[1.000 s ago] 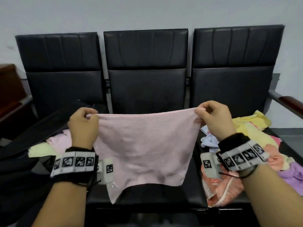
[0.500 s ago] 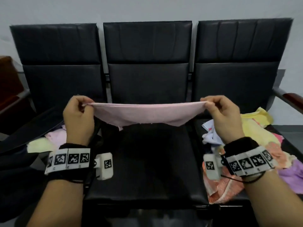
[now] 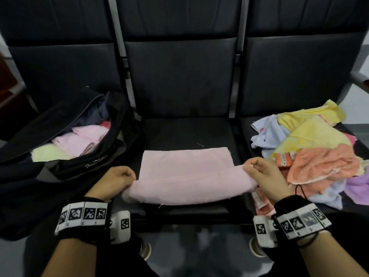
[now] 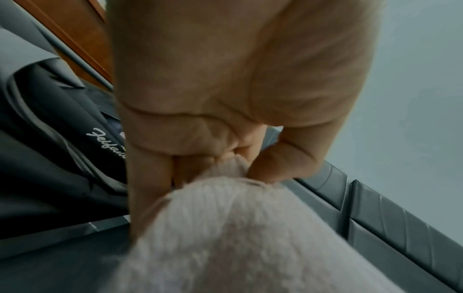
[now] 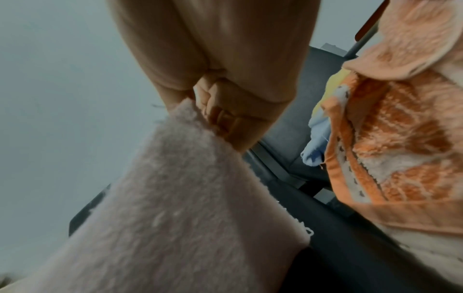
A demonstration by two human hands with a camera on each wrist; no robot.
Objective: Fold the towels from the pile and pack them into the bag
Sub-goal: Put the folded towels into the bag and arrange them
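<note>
- The pale pink terry towel (image 3: pixel 185 176) lies across the middle black padded seat (image 3: pixel 185 132), far half flat on the cushion, near half lifted into a soft roll. It looks like the first fold is under way.
- The left hand (image 3: pixel 113 181) has the towel's near left corner, at about eight o'clock of the cloth. Thumb and curled fingers (image 4: pixel 160 170) pinch it tight, so the edge stays taut.
- The right hand (image 3: pixel 263 174) mirrors it at about four o'clock, fingertips (image 5: pixel 213 113) closed on the other near corner. Two matched grips keep the fold line straight.
- The black zip-open fabric bag (image 3: pixel 65 140) sits at nine o'clock of the towel on the left seat, mouth gaping. Folded pink and pale green towels (image 3: pixel 79 140) are already inside, within easy reach for packing.
- The loose pile of yellow, orange, blue and purple towels (image 3: pixel 311 152) waits at three o'clock, on the right seat, just beside the right hand.
- Plenty left to fold, by the look of it.
</note>
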